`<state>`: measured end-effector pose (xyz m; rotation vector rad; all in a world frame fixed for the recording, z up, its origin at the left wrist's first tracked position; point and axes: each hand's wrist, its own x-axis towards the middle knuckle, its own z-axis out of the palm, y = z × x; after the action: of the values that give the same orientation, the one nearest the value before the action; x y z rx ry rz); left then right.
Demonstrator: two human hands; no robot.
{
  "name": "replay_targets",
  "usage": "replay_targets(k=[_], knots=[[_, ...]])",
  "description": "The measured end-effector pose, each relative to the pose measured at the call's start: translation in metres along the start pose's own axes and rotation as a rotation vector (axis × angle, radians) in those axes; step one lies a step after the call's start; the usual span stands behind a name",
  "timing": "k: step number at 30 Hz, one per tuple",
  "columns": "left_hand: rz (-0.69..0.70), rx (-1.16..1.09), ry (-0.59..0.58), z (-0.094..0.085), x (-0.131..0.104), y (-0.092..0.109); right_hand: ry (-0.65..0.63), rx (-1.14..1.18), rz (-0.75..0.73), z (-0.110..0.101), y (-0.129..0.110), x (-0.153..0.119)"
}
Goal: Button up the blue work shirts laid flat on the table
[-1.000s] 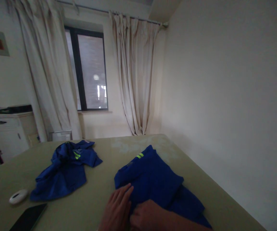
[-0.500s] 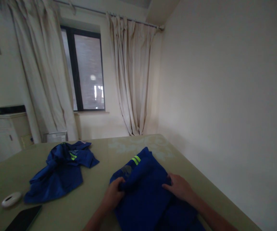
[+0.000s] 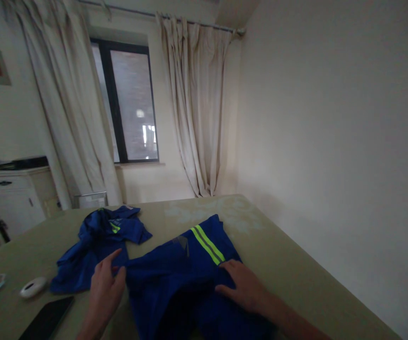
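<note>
Two yellow stripes (image 3: 207,243), no lettering legible.

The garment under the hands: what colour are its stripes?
Neon yellow-green stripes on the blue garment, head view.

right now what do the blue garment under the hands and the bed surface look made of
Blue garment: soft woven or knit cloth, matte; it creases, and has neon yellow stripes, maybe reflective tape. Bed surface: smooth olive sheet or mat with a faint floral print; material unclear.
</note>
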<state>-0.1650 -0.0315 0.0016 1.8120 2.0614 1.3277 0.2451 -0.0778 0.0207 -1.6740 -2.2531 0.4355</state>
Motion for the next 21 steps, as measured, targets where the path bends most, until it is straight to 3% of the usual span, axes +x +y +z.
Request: replay_targets(k=[2, 4, 6, 7, 9, 12, 13, 16, 18, 19, 21], knots=[[0.169, -0.055, -0.121, 0.007, -0.027, 0.028, -0.047, -0.005, -0.071, 0.017, -0.021, 0.003], [0.406, -0.002, -0.421, 0.022, -0.056, 0.052, -0.082, -0.007, -0.111, 0.029, -0.035, 0.004], [0.449, 0.069, -0.559, 0.037, -0.075, 0.061, -0.127, -0.003, -0.146, 0.036, -0.039, 0.003], [0.399, 0.063, -0.553, 0.042, -0.077, 0.060, -0.151, -0.006, -0.169, 0.039, -0.037, 0.000], [0.186, -0.042, -0.408, 0.040, -0.068, 0.050, -0.173, -0.028, -0.225, 0.045, -0.027, -0.009], [-0.212, -0.131, -0.056, 0.014, -0.036, 0.027, -0.099, -0.143, -0.212, 0.055, -0.009, -0.026], [-0.275, -0.078, 0.037, 0.002, -0.026, 0.020, -0.054, -0.201, -0.179, 0.058, -0.003, -0.032], [-0.170, 0.168, 0.203, -0.026, -0.012, 0.005, 0.057, -0.350, -0.088, 0.052, 0.014, -0.045], [-0.040, 0.287, 0.185, -0.034, -0.020, -0.005, 0.107, -0.379, -0.035, 0.035, 0.028, -0.048], [0.021, 0.311, 0.119, -0.035, -0.027, -0.009, 0.130, -0.378, 0.004, 0.024, 0.036, -0.048], [0.110, 0.298, -0.137, -0.032, -0.047, -0.019, 0.164, -0.379, 0.094, 0.000, 0.055, -0.048]])
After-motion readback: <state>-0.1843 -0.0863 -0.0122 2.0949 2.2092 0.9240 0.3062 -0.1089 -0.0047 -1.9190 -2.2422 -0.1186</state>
